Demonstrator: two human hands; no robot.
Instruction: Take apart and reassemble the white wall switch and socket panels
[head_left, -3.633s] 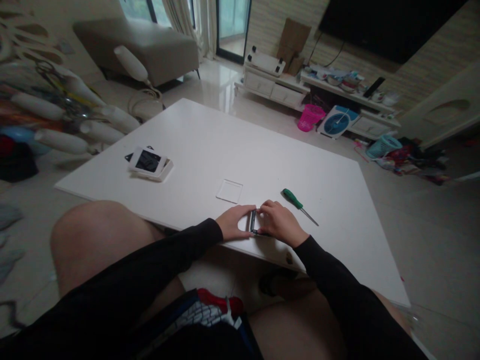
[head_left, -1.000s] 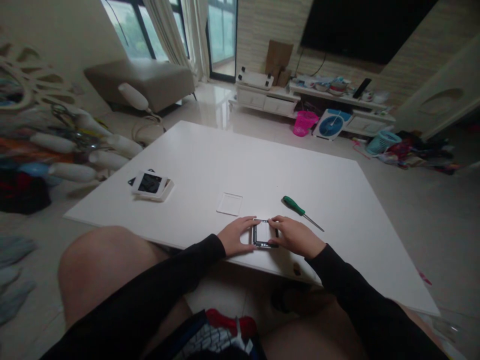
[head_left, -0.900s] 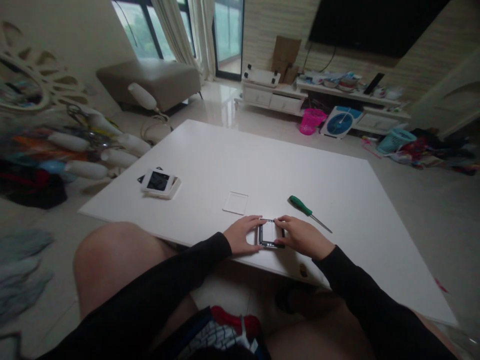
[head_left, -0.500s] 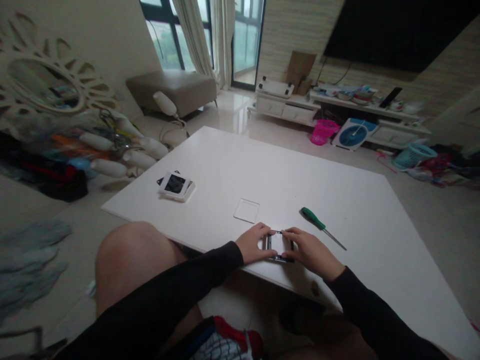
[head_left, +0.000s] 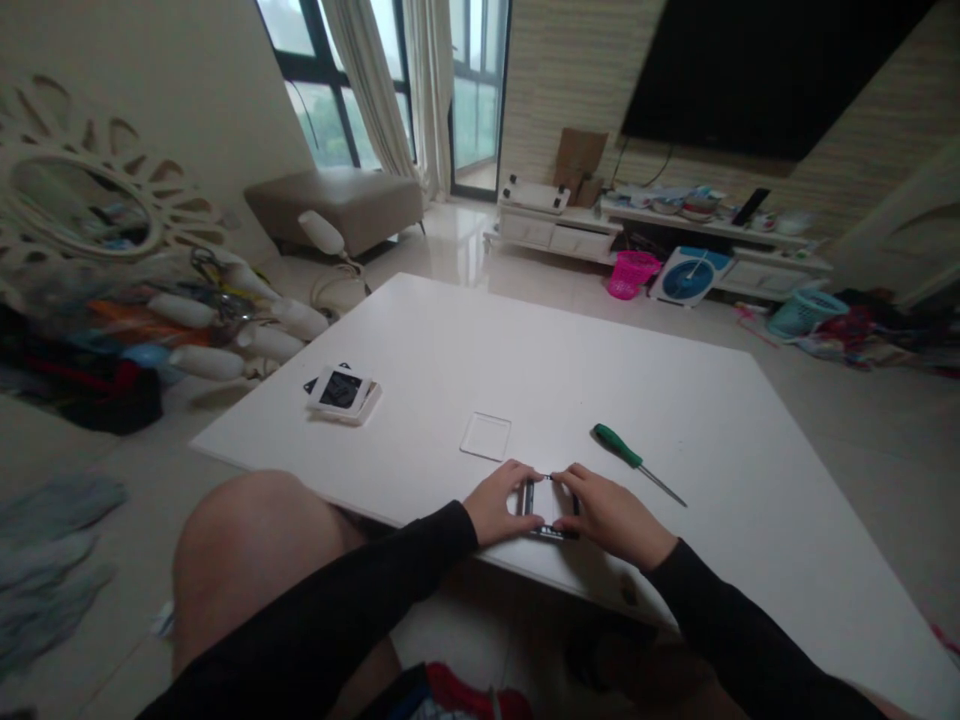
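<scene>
A small square frame (head_left: 555, 533), dark-edged with a pale middle, lies near the front edge of the white table. My left hand (head_left: 501, 502) grips its left side, thumb at the near edge and fingers at the far edge. On the opposite side, my right hand (head_left: 611, 515) holds it the same way, and parts of the frame are hidden under the fingers. Just beyond my hands rests a clear square plate (head_left: 486, 437). A green-handled screwdriver (head_left: 637, 463) lies to the right, its shaft pointing towards the near right.
On the left of the white table (head_left: 600, 370) sits a small stack of square pieces (head_left: 343, 394) with a dark picture on top. My bare knee (head_left: 255, 540) is beside the table's near left edge. A lamp with several white shades (head_left: 210, 362) stands beyond the left edge.
The camera view has shifted a little, so the room appears lower and further left. Both hands keep their hold on the frame, with the fingers slightly shifted.
</scene>
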